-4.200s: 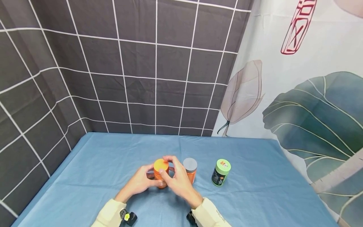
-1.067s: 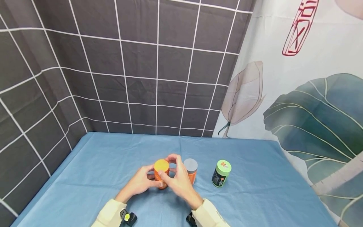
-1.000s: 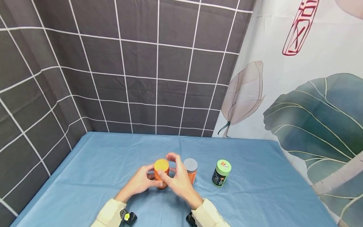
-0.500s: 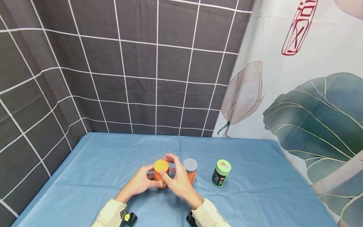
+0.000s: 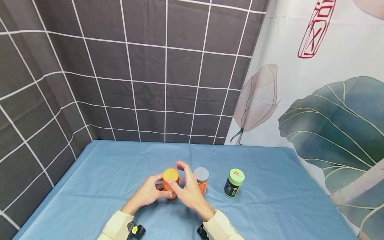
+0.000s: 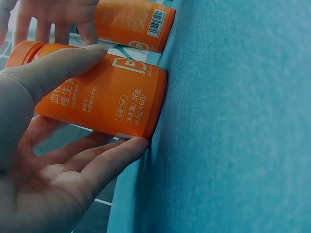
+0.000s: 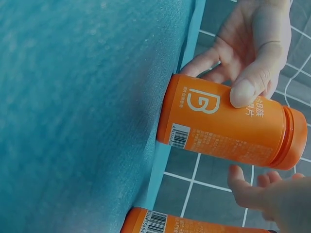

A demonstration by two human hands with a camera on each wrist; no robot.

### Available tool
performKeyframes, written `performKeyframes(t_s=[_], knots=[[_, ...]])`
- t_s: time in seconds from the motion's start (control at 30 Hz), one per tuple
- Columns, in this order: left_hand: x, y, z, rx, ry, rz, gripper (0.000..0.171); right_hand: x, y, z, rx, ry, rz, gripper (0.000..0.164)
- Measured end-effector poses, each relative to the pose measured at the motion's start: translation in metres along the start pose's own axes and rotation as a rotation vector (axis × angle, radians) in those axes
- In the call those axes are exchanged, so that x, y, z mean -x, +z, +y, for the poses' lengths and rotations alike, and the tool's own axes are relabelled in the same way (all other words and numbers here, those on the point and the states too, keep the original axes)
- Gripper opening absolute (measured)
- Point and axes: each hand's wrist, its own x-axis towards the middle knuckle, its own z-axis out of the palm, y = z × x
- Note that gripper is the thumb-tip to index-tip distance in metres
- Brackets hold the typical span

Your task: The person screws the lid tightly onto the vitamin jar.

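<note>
In the head view an orange pill bottle with an orange cap stands upright on the blue cloth. My left hand grips its body, the thumb across the front and fingers round the far side, as the left wrist view shows on the bottle's label. Close to the cap, my right hand has its fingers spread and index finger raised. Seen from the right wrist, that hand has its fingertips just off the bottle; its thumb overlaps the bottle in the head view, where contact is unclear.
Just right of my right hand stands a second orange bottle with a grey cap, partly hidden by that hand. Farther right is a dark jar with a green lid. A grey gridded curtain hangs behind the blue-covered table.
Since half a second ago my right index finger has lifted off the cap and the thumb has shifted slightly left. The left hand and the bottle have stayed in place.
</note>
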Motion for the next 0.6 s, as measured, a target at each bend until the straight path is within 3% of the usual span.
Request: performKeyframes(t_s=[0.27,0.6], knots=[[-0.0009,0.0004,-0.0029,-0.006,0.013,-0.002,0.059,-0.0013,0.0003,0.0058,-0.055,-0.077,-0.038,0.041],[-0.0004,0.0016,0.0001,-0.017,0.019,0.016,0.061,-0.0013,0.0018,0.004,0.036,-0.017,0.05,0.039]])
